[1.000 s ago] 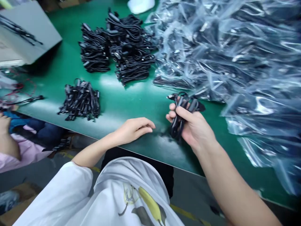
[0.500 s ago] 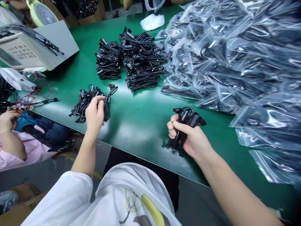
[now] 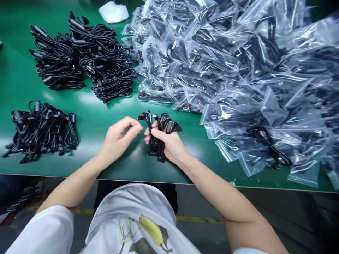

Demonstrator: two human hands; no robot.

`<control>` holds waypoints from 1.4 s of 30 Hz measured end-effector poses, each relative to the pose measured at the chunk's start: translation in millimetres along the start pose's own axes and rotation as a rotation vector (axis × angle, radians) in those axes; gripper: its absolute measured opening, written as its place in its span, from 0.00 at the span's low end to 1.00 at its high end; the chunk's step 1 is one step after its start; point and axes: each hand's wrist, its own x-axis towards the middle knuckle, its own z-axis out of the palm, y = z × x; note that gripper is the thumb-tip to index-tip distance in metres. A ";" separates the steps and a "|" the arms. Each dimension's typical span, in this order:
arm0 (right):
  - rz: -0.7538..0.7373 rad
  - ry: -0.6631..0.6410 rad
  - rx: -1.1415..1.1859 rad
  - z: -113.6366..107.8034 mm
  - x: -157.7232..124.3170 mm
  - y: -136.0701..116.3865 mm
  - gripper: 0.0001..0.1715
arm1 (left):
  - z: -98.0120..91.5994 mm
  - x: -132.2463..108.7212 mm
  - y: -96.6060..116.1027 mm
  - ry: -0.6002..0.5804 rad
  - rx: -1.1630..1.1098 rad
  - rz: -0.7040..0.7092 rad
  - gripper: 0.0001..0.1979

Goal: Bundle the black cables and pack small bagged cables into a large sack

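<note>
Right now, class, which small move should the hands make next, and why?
Perhaps the left hand should reach back to the leftmost cable pile: it seems empty, while the right hand grips a cable bundle and loose cables remain in that pile.

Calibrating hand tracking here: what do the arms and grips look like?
The left grip and right grip are bare, no gloves or wristbands visible. The forearms are uncovered; the left sleeve is loose and white, the right sleeve white too.

Pale light is reflected in the glossy green table (image 3: 91, 120). Below its near edge, the grey floor (image 3: 189, 203) is crossed by a yellow line (image 3: 189, 219).
</note>
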 end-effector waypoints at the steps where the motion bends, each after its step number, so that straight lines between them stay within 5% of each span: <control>1: 0.051 -0.026 0.022 -0.5 -0.3 -2.8 0.21 | -2.9 4.5 -2.7 0.050 -0.113 -0.087 0.09; 5: 0.165 -0.062 0.100 0.2 -0.7 -9.4 0.21 | -4.9 12.3 -15.0 -0.016 -0.572 -0.299 0.17; 9: 0.216 -0.129 0.064 5.1 0.2 -11.8 0.21 | 0.4 10.0 -18.6 -0.041 -0.742 -0.384 0.20; 15: 0.263 -0.151 0.005 6.8 1.2 -4.8 0.22 | 0.6 7.0 -18.1 -0.130 -0.738 -0.370 0.22; 22: 0.132 -0.052 -0.166 6.2 -0.4 -5.1 0.28 | 1.0 10.8 -27.0 0.062 -0.634 -0.344 0.23; 27: 0.232 -0.054 -0.150 8.6 -4.4 -2.5 0.24 | 2.5 11.1 -26.0 0.089 -0.597 -0.339 0.26; 34: 0.073 0.077 -0.274 12.2 -5.5 4.3 0.21 | 5.1 11.3 -24.8 0.125 -0.570 -0.356 0.26; 42: 0.340 0.047 -0.007 15.7 -7.4 -6.0 0.22 | 6.6 7.7 -24.4 0.076 -0.661 -0.367 0.22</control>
